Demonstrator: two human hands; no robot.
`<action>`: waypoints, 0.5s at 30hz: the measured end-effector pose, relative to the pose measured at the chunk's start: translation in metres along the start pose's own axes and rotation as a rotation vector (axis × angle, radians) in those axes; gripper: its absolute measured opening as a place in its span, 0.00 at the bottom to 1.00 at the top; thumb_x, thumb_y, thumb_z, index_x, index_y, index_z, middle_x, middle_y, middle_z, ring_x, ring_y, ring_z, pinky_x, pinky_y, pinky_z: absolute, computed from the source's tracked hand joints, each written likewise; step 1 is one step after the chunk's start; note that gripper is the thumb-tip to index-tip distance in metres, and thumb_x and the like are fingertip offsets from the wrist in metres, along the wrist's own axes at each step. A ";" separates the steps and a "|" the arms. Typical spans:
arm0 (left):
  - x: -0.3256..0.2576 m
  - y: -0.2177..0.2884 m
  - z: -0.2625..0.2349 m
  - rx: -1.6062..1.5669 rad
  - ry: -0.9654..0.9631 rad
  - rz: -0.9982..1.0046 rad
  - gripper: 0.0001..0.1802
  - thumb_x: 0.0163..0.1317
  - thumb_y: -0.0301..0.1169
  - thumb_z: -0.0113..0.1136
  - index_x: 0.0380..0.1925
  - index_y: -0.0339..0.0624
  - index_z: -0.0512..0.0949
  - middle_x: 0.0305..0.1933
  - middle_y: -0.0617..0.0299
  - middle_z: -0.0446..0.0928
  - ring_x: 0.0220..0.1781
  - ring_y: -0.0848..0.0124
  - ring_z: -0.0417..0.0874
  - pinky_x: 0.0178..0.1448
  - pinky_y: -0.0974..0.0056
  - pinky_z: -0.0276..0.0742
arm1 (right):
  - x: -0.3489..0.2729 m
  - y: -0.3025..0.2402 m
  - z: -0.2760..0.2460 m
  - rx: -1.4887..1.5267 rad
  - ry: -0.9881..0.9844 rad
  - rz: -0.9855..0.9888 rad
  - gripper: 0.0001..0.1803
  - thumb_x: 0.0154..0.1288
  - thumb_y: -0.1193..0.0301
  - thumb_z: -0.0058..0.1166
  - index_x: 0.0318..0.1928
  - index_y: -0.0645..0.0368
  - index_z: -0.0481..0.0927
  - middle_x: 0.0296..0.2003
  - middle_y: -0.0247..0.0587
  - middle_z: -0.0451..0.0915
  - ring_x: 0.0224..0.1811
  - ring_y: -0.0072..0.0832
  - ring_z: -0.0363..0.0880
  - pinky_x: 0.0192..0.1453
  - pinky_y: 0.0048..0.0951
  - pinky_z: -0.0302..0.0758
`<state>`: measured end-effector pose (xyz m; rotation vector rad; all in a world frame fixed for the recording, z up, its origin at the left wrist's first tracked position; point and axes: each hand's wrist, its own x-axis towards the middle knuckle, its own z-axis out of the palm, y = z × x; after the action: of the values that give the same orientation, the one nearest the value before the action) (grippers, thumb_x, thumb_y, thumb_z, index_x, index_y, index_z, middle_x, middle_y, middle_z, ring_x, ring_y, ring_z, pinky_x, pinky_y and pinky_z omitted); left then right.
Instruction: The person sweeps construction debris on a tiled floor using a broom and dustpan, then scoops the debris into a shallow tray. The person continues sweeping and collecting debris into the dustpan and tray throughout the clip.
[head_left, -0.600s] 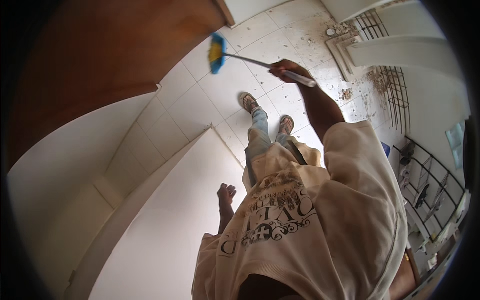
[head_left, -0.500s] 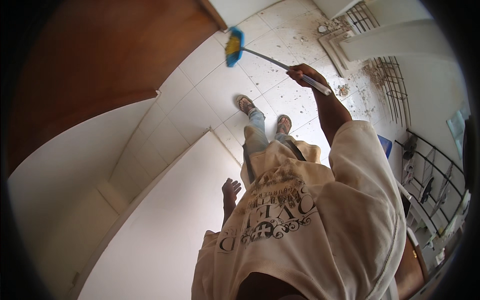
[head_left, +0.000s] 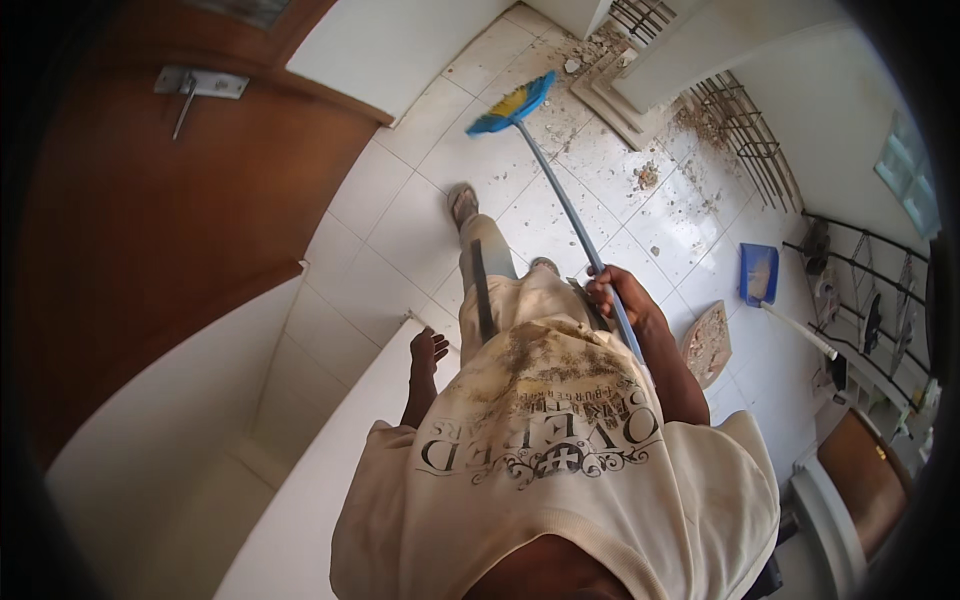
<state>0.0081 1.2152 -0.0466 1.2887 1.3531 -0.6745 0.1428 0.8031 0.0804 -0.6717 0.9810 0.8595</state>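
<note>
My right hand [head_left: 617, 291] is closed around the grey handle of a broom [head_left: 562, 190]. The handle slants up and away to the far side, where a wide blue head with yellow and blue bristles hangs over or rests on the tiles; I cannot tell which. Its other end passes beside my right forearm, close to my body. Held out at my left side, my left hand [head_left: 429, 348] has nothing in it and its fingers are apart. It is nearest to the top of a low white wall [head_left: 370, 400].
Rubble [head_left: 646, 177] and grit lie over the white tiles, thickest by a stone step [head_left: 612, 105]. A blue dustpan [head_left: 759, 272] and a broken slab [head_left: 707, 345] are at the right, near a black rack [head_left: 868, 300]. A brown door [head_left: 200, 190] stands at the left.
My right hand has drawn back toward my body with the broom, whose handle is now steeper. My view has shifted, bringing the dustpan and slab into sight. My left hand stays empty.
</note>
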 end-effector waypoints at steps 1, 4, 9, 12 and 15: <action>0.003 0.022 0.006 0.037 -0.006 0.005 0.22 0.61 0.42 0.44 0.49 0.37 0.66 0.40 0.52 0.75 0.34 0.62 0.79 0.39 0.57 0.76 | 0.015 -0.015 0.021 0.187 -0.243 0.061 0.07 0.63 0.70 0.39 0.39 0.59 0.65 0.15 0.27 0.60 0.07 0.13 0.54 0.06 0.14 0.63; 0.018 0.099 0.031 0.102 -0.043 0.055 0.21 0.61 0.42 0.45 0.48 0.37 0.67 0.39 0.52 0.75 0.35 0.62 0.79 0.39 0.57 0.76 | 0.072 -0.064 0.082 -0.064 -0.113 -0.061 0.17 0.64 0.63 0.39 0.43 0.65 0.65 0.13 0.29 0.60 0.07 0.15 0.54 0.07 0.16 0.54; 0.062 0.240 0.057 0.199 -0.088 0.048 0.21 0.61 0.42 0.46 0.47 0.37 0.67 0.38 0.53 0.75 0.34 0.62 0.79 0.39 0.57 0.76 | 0.161 -0.120 0.157 -0.239 -0.094 -0.041 0.18 0.63 0.67 0.41 0.48 0.67 0.64 0.11 0.28 0.59 0.07 0.16 0.55 0.09 0.18 0.54; 0.067 0.315 0.044 0.281 -0.088 -0.010 0.21 0.61 0.42 0.47 0.47 0.37 0.66 0.39 0.52 0.75 0.36 0.63 0.79 0.38 0.60 0.76 | 0.222 -0.173 0.231 -0.095 -0.028 0.034 0.14 0.62 0.69 0.42 0.43 0.68 0.66 0.13 0.31 0.63 0.07 0.20 0.59 0.09 0.22 0.57; 0.066 0.400 0.036 0.281 -0.054 0.146 0.22 0.61 0.43 0.47 0.48 0.39 0.67 0.41 0.51 0.74 0.37 0.62 0.79 0.40 0.60 0.75 | 0.199 -0.196 0.261 0.036 -0.015 -0.122 0.11 0.62 0.68 0.42 0.38 0.65 0.65 0.15 0.33 0.65 0.08 0.21 0.60 0.09 0.24 0.59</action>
<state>0.4040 1.3020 -0.0092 1.5646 1.1356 -0.8124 0.4791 0.9762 0.0284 -0.6865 0.9305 0.7373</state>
